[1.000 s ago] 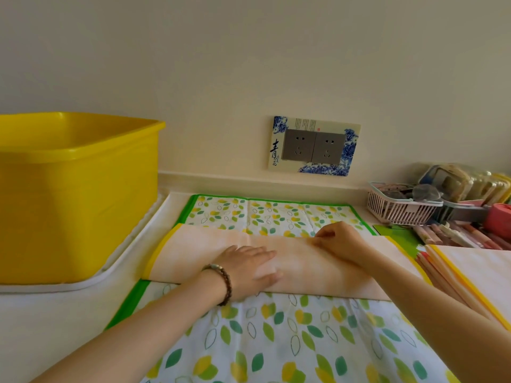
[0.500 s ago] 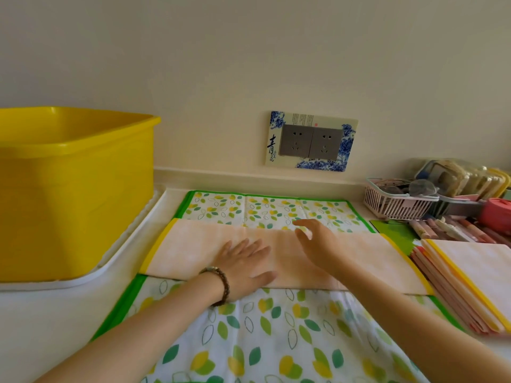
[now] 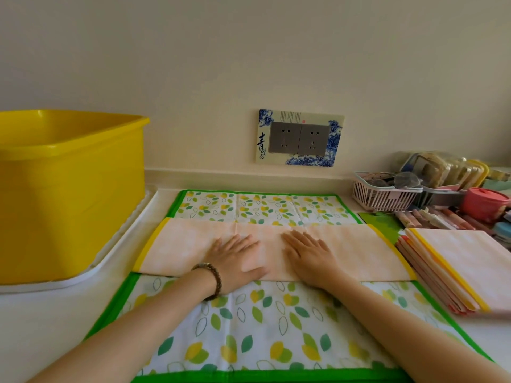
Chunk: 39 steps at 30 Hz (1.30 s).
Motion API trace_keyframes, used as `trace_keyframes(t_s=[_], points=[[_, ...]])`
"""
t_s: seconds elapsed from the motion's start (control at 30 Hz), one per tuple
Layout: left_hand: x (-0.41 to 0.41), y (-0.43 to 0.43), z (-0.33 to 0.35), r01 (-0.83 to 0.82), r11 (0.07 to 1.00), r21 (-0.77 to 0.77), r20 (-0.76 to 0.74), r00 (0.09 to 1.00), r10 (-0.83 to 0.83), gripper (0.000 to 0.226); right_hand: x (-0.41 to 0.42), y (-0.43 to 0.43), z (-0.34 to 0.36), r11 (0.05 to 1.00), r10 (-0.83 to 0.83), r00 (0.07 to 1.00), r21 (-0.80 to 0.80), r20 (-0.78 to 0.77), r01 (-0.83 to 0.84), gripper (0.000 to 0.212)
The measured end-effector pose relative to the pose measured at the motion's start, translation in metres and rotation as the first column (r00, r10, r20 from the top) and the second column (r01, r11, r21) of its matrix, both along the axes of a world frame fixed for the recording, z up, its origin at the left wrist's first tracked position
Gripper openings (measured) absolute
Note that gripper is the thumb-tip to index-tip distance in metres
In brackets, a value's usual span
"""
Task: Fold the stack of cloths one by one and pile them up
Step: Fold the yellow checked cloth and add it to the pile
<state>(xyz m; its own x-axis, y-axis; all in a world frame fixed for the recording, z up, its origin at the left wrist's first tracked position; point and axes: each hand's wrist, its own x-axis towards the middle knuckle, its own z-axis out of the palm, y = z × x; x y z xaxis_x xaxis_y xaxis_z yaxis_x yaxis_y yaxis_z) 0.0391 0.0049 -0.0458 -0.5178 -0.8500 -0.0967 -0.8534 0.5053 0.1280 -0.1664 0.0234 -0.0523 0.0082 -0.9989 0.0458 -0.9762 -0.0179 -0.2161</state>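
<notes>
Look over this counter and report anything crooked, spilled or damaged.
Nothing spilled or torn. The folded peach cloth lies straight across the leaf-print cloth, with the left hand and right hand flat on it. Only the pile of folded cloths at the right is slightly fanned, its edges stepped rather than flush.

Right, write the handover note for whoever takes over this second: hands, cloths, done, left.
Left hand: open, flat on the peach cloth, near its middle.
Right hand: open, flat on the same cloth, beside the left.
Peach cloth: folded to a long strip, lying across the leaf-print cloth.
Pile: folded cloths at the right, beside the strip.
Done: the lengthwise fold.
Left: probably fold the strip shorter, put it on the pile, then the leaf-print cloth.
</notes>
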Motion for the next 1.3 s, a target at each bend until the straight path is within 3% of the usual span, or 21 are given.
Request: trace_keyframes(t_s=[0.23,0.33,0.47,0.67,0.97,1.3], points=[[0.001,-0.002,-0.003,0.020,1.000,-0.014,-0.002,1.000,-0.020,0.093,-0.075,0.023,0.007,0.986,-0.148,0.986,0.070,-0.071,0.153,0.055],[0.001,-0.001,-0.001,0.026,1.000,-0.014,-0.021,0.999,-0.026,0.114,-0.099,0.035,0.009,0.976,-0.186,0.977,0.091,-0.100,0.195,0.058],[0.001,0.000,0.000,0.036,0.999,-0.012,-0.041,0.998,-0.036,0.124,-0.113,0.038,0.009,0.971,-0.193,0.973,0.115,-0.122,0.207,0.059],[0.001,0.003,0.001,0.008,1.000,-0.012,-0.049,0.999,-0.008,0.071,-0.099,0.033,0.019,0.968,-0.211,0.975,0.124,-0.069,0.219,0.057],[-0.001,0.008,0.004,-0.015,1.000,-0.017,-0.081,0.997,0.013,0.066,0.017,0.020,0.014,0.997,0.078,0.997,0.003,0.014,-0.078,0.051],[0.016,0.003,0.005,0.032,0.999,0.029,-0.030,0.999,-0.031,0.068,0.025,0.021,0.005,0.994,0.089,0.996,0.057,-0.016,-0.088,0.060]])
